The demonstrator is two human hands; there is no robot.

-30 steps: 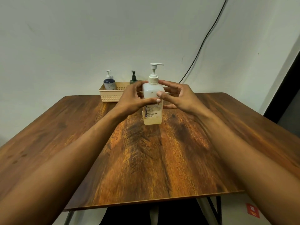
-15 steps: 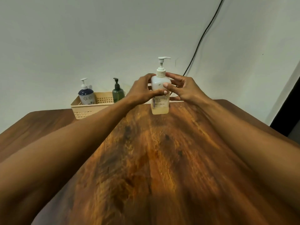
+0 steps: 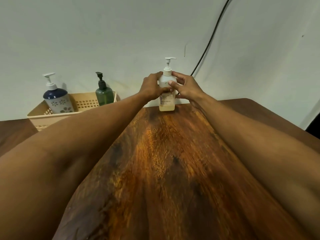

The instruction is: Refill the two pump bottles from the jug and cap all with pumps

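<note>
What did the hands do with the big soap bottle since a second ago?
Both hands carried the big pump bottle away from the person, toward the far edge of the table, where it now seems to stand. The left hand and right hand kept hold of it throughout. The blue-white bottle and green bottle stayed in the basket, pumps on.

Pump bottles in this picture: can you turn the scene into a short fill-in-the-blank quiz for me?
1. The left hand and right hand both hold the tall bottle, whose pump is ____.
2. The basket holds ____ pump bottles.
3. The green bottle has a ____ pump.
4. The tall bottle's yellowish liquid lies near its ____.
Missing words: white; two; black; bottom.
</note>
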